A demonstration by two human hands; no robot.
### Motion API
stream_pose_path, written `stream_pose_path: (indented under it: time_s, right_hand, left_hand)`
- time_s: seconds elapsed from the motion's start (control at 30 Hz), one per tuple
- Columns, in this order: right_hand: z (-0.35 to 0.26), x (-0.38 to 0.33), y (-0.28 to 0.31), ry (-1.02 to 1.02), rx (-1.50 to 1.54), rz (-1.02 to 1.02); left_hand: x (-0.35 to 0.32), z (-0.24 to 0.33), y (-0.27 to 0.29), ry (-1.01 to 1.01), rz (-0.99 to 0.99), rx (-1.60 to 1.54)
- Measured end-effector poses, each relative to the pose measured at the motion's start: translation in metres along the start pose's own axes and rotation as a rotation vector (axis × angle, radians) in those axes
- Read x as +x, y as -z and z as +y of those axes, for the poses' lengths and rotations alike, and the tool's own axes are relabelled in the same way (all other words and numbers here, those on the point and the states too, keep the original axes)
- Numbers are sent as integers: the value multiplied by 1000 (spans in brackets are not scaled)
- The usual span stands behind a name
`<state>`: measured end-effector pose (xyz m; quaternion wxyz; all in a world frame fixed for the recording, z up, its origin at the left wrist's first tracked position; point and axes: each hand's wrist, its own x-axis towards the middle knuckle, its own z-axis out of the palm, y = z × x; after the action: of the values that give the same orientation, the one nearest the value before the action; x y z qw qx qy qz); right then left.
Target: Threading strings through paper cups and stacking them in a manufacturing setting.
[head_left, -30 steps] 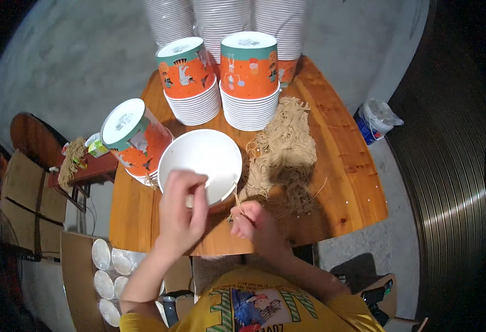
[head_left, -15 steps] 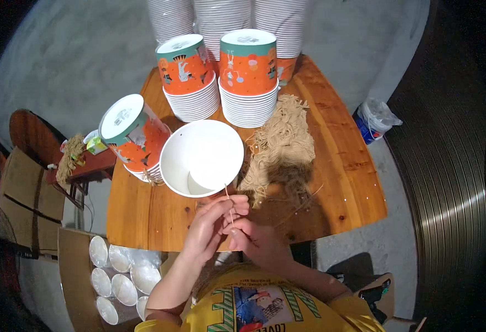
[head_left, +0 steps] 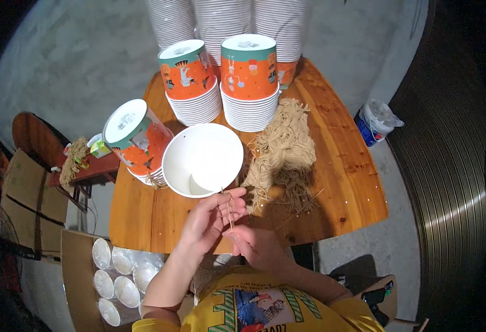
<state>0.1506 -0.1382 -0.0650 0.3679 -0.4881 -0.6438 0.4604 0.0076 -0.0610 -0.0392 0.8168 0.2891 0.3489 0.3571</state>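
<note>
A short, thin tan string (head_left: 230,213) runs between my two hands at the near edge of the table. My left hand (head_left: 205,218) is turned palm up, its thumb and forefinger closed on the string's far part, the other fingers loosely curled. Lower and to the right, my right hand (head_left: 258,248) pinches the string's near end between thumb and fingertips. Just beyond my hands a white paper bucket (head_left: 209,157) lies tilted with its mouth toward me; a small dark hole shows near its upper rim. To its right is a heap of tan strings (head_left: 287,138).
Upside-down stacks of orange and green paper buckets (head_left: 248,72) stand on the wooden table (head_left: 348,188), with another leaning bucket stack (head_left: 137,138) at left. Tall white bucket stacks (head_left: 223,22) rise behind. A cardboard box (head_left: 79,276) of wrapped buckets sits at lower left, a lidded pail (head_left: 377,122) at right.
My left hand has turned more palm up, its fingers spreading a little. My right hand has drawn slightly down, and more string shows between the hands. The view has shifted slightly.
</note>
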Motion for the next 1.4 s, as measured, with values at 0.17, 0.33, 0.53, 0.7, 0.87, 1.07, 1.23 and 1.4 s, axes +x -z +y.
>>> stream_pose_path:
  time_s: [0.17,0.33,0.53,0.7,0.87,1.07,1.23,1.4]
  right_hand:
    - [-1,-3,-1,121,-67,64]
    - [2,-3,-6,225,-135,67]
    - [1,0,-12,100,53,83]
    - [2,1,-13,61,5,29]
    - [5,2,-17,30,23,-2]
    - [11,3,-20,144,-35,53]
    - [8,5,-19,203,-152,30]
    - [-10,-1,-9,86,-90,-97]
  left_hand:
    - [0,4,6,-21,-5,-41]
    - [-3,2,8,-44,23,-61]
    - [-10,-7,10,-124,104,-176]
    - [-10,-7,11,-110,127,-188]
    - [-9,-6,13,-114,133,-145]
    - [-10,2,10,-182,220,-66]
    - [-12,2,16,-175,189,-52]
    - [-13,-1,21,-222,123,-32]
